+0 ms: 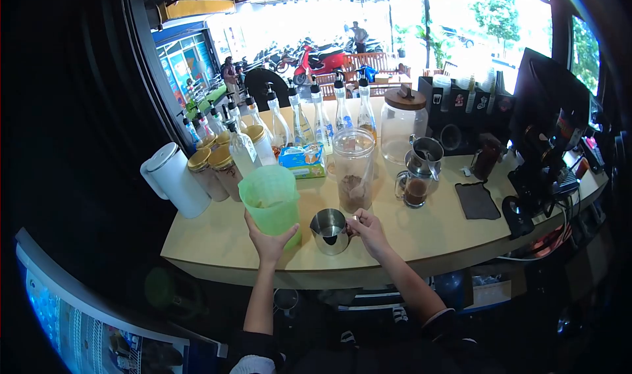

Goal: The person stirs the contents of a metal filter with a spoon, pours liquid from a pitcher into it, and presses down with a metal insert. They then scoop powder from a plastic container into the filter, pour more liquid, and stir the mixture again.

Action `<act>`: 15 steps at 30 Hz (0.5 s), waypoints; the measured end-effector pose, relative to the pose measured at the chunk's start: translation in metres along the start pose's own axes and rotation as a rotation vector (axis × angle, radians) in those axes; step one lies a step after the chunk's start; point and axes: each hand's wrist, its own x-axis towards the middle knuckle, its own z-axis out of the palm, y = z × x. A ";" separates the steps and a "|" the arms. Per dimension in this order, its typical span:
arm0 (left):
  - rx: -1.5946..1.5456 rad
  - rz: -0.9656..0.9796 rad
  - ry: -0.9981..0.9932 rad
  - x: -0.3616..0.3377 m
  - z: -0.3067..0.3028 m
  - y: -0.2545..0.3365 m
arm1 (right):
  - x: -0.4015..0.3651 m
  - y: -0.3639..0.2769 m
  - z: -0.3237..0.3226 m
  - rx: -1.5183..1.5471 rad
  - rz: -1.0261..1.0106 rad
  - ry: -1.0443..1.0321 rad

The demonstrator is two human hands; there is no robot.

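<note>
My left hand (268, 241) is wrapped round the lower part of a translucent green plastic pitcher (268, 193) near the counter's front edge. To its right, my right hand (367, 232) grips the handle of a small steel milk jug (328, 241). The jug's open top faces me, and its inside looks shiny. Just behind the jug stands a tall clear container (354, 157) with brown powder in its lower part. A glass mug (415, 193) of brown drink, with a metal drip filter (424, 155) on top, stands farther right.
Pump bottles (303, 121) line the back of the counter (421, 239). A white jug (176, 180) and gold-lidded jars (224, 167) stand left. A tissue pack (303, 160) lies mid-counter. A wooden-lidded jar (403, 127), dark cloth (477, 201) and cup holder (471, 107) are right.
</note>
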 end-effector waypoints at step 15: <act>-0.100 -0.086 0.026 -0.015 0.000 0.004 | -0.002 -0.002 -0.005 -0.047 0.002 -0.046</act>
